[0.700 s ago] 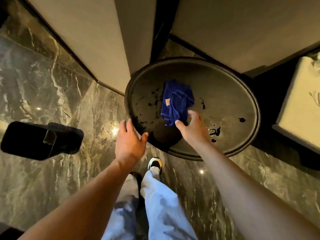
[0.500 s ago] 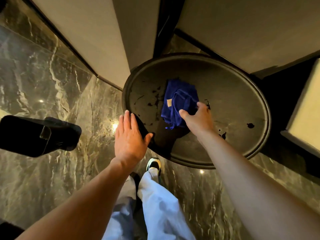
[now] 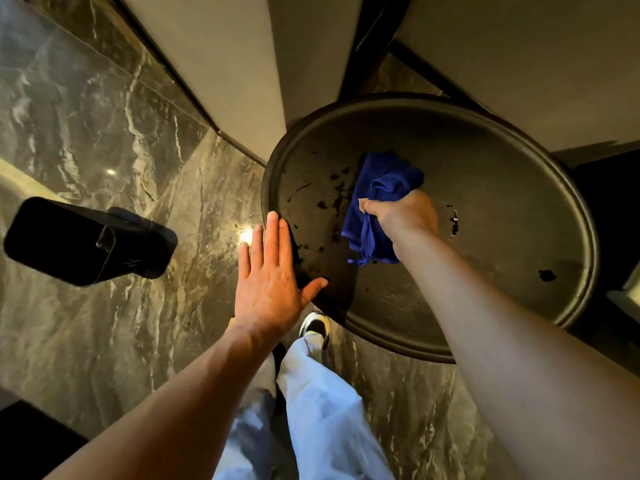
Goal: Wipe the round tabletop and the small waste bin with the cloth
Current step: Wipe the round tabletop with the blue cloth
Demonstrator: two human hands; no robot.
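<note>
A dark round tabletop [image 3: 485, 174] with a raised rim fills the centre right; dark spots and smears mark its surface. A crumpled blue cloth [image 3: 377, 192] lies on its left half, and my right hand [image 3: 403, 214] is closed around the cloth's near side. My left hand [image 3: 270, 278] is flat with fingers stretched out, over the tabletop's near left rim; whether it touches the rim I cannot tell. A small black waste bin [image 3: 83, 242] with a rectangular body stands on the floor to the far left, apart from both hands.
The floor [image 3: 104, 150] is glossy dark marble with light reflections. Beige wall panels [image 3: 225, 57] with dark gaps rise behind the table. My pale trouser legs [image 3: 322, 403] and one shoe [image 3: 317, 327] are below the table's near edge. A pale piece of furniture shows at the right edge.
My right hand has closed on the cloth, bunching it up. My left hand has flattened and spread its fingers at the rim. The view has shifted closer over the table.
</note>
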